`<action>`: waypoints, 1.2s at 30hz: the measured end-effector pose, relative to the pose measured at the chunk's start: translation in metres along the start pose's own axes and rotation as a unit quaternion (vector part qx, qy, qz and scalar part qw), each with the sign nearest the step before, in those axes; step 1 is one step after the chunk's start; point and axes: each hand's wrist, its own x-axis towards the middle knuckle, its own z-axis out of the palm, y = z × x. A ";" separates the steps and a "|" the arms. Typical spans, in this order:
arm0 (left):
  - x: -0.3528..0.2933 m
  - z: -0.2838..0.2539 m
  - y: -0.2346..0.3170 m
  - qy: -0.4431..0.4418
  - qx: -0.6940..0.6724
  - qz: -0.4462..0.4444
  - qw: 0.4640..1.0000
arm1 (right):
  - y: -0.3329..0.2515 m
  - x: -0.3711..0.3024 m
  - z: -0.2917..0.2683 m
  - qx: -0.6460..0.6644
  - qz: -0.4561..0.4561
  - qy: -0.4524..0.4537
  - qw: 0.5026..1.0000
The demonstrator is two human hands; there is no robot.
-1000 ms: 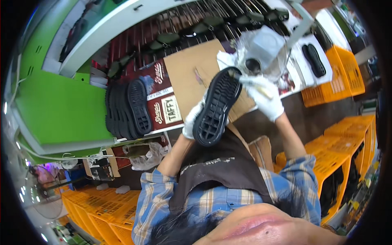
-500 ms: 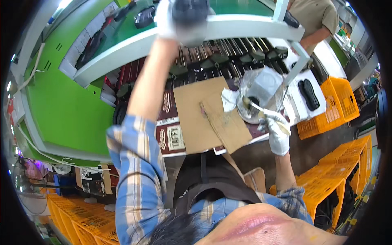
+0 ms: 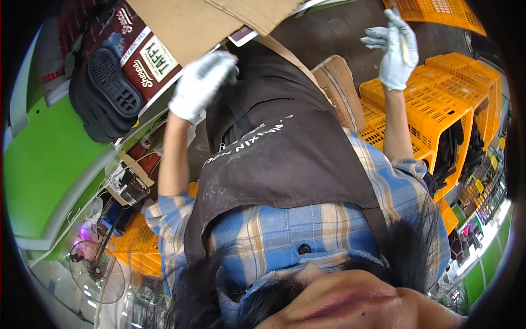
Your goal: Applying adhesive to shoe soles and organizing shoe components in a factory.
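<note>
Yellow crates (image 3: 438, 104) crowd the floor. Left hand (image 3: 200, 82) has dropped from the overhead rack, loosely curled and empty; right hand (image 3: 395, 49) now lifts a thin stick (image 3: 404, 46).

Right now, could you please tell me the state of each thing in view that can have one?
Left hand: gloved, loosely closed, holding nothing visible.
Right hand: gloved, raised, gripping a thin stick.
Black shoe soles: stacked, tread showing.
Cardboard sheet: lying flat on the bench.
Yellow crates: stacked; contents unclear.
Fan: cannot tell whether it is running.
</note>
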 end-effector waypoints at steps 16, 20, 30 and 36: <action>0.129 0.070 -0.134 0.112 0.436 -0.010 0.893 | 0.120 -0.080 0.102 -0.378 0.100 -0.304 0.869; 0.146 0.079 -0.138 0.210 0.482 0.062 0.849 | 0.128 -0.072 0.092 -0.186 0.057 -0.171 0.966; 0.122 0.130 -0.064 -0.060 0.182 0.191 0.963 | 0.180 -0.030 -0.012 -0.215 0.116 -0.009 0.970; 0.021 0.035 -0.145 0.230 0.289 -0.059 0.927 | 0.192 -0.040 0.013 -0.126 0.188 -0.062 0.972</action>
